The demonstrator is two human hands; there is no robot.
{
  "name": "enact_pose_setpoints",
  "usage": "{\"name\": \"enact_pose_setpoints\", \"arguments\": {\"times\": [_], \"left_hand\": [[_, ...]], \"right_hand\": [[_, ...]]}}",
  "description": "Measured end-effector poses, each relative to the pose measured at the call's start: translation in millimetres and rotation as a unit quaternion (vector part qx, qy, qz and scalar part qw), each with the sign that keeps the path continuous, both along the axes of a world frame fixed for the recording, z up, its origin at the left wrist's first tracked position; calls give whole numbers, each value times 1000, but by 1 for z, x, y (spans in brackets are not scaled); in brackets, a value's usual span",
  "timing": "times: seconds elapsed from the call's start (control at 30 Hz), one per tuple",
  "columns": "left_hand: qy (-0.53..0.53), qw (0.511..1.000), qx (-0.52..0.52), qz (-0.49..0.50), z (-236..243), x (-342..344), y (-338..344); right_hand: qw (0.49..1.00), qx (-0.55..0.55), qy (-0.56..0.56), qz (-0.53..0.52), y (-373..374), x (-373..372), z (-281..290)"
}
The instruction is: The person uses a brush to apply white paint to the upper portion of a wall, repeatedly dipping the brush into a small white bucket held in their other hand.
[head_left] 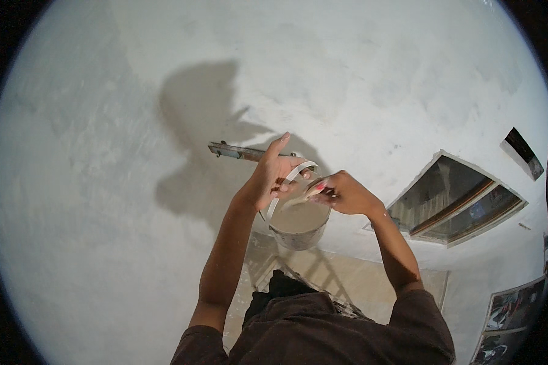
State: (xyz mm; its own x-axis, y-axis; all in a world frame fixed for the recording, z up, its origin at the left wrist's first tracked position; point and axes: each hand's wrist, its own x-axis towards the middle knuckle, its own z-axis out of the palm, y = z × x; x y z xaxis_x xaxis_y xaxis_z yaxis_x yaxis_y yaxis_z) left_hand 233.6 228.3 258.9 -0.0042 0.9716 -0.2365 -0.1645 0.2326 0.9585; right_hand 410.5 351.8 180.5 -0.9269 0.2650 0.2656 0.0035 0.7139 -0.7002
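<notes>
A bucket (298, 237) of greyish, creamy liquid (301, 217) hangs before me, with a flat white handle (291, 177) arching over it. My left hand (274, 173) has its fingers curled at this handle, palm turned inward and thumb sticking up. Over the bucket's right rim, my right hand (345, 193) is closed in a pinch on a brush (313, 190) with a pale handle and a bit of pinkish red beside the fingers. The brush's lower end points into the bucket, and its bristles are hard to make out.
Behind the left hand, a narrow hook rail (234, 151) is fixed to the whitish, patchy wall (103, 152). A framed window opening (456, 198) lies to the right. Below me stand ladder-like rails (335, 286) over a beige floor (371, 280). Pictures (508, 316) hang at lower right.
</notes>
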Motion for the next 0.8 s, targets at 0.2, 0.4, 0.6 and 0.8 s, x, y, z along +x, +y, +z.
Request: {"name": "enact_pose_setpoints", "arguments": {"times": [0.2,0.4,0.6,0.8], "left_hand": [[-21,999,15,-26,-2,-5,3],[-30,998,49,-26,-5,-6,2],[-29,997,60,-43,-6,-5,2],[-34,996,48,-67,-13,-10,5]], "right_hand": [[926,-301,170,-149,3,32,-44],[923,-254,214,-192,-17,50,-40],[978,20,135,-159,-29,61,-27],[971,-7,176,-164,-37,61,-33]]}}
